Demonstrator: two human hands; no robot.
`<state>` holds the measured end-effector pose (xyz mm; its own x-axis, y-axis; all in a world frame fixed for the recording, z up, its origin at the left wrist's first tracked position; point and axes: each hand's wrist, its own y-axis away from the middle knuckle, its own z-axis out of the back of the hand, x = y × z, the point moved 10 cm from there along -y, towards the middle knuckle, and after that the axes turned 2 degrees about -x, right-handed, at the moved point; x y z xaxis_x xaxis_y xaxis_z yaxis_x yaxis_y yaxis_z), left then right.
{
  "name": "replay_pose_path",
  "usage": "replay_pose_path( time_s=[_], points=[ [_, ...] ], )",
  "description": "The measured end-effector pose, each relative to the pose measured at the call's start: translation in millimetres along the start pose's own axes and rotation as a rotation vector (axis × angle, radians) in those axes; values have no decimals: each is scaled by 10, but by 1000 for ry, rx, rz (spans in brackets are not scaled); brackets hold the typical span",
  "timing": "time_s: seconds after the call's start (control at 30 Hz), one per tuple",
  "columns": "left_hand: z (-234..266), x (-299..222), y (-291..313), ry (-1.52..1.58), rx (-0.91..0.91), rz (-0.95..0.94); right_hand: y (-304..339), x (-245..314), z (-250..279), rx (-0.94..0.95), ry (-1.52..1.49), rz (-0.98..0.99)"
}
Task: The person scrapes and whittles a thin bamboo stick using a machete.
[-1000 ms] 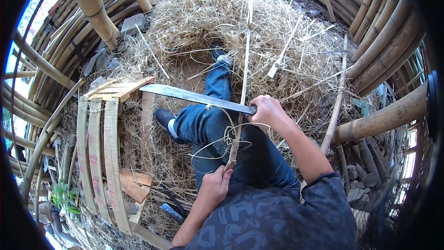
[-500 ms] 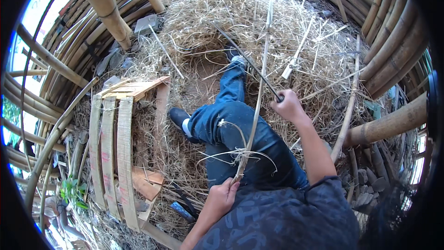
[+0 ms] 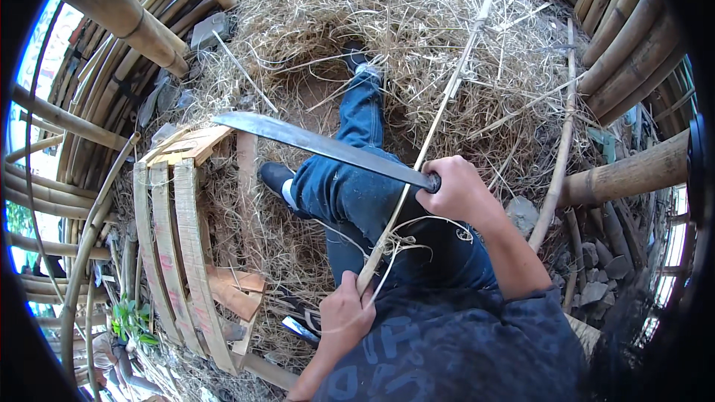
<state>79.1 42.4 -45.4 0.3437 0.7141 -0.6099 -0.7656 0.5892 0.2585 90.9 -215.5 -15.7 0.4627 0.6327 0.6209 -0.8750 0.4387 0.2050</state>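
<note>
My right hand (image 3: pixel 456 187) is closed round the dark handle of a machete (image 3: pixel 328 147). Its long blade points left, flat side showing, and passes over my legs, crossing the strip near the handle. In my left hand (image 3: pixel 347 311), close to my body, is the near end of a long pale bamboo strip (image 3: pixel 439 115). The strip slants away from me to the far right, over my thigh. Thin curled shavings (image 3: pixel 398 244) hang from it near my left hand. Whether the blade touches the strip, I cannot tell.
A slatted wooden crate (image 3: pixel 173 253) stands at my left. Heaped shavings (image 3: pixel 328 11) cover the ground ahead, around my shoes. Thick bamboo poles (image 3: pixel 629 171) enclose the space on both sides. Stone pieces (image 3: pixel 596 283) lie at the right, and a person (image 3: pixel 112 361) is partly visible at lower left.
The machete has swung from pointing away to pointing left, with its blade now broadside. The strip's far end has tilted to the right. Both hands keep their hold.
</note>
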Motion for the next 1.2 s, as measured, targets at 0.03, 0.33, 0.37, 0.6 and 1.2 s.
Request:
replay_pose_path(
  time_s=[0.03, 0.33, 0.37, 0.6, 1.2],
  points=[
    [-29, 23, 1, 2, -1, 3, -9, -1, -6, 3, 2, 2],
    [-118, 31, 7, 79, -73, -3, -189, -30, -4, -144, 168, 154],
    [-109, 7, 6, 64, -86, -13, -198, -29, 0, -147, 169, 161],
    [-77, 84, 156, 8, -180, -35, -487, -601, 581, -307, 212, -106],
    [-182, -75, -31, -51, -130, -94, -53, -258, 110, -300, 13, 215]
  ],
)
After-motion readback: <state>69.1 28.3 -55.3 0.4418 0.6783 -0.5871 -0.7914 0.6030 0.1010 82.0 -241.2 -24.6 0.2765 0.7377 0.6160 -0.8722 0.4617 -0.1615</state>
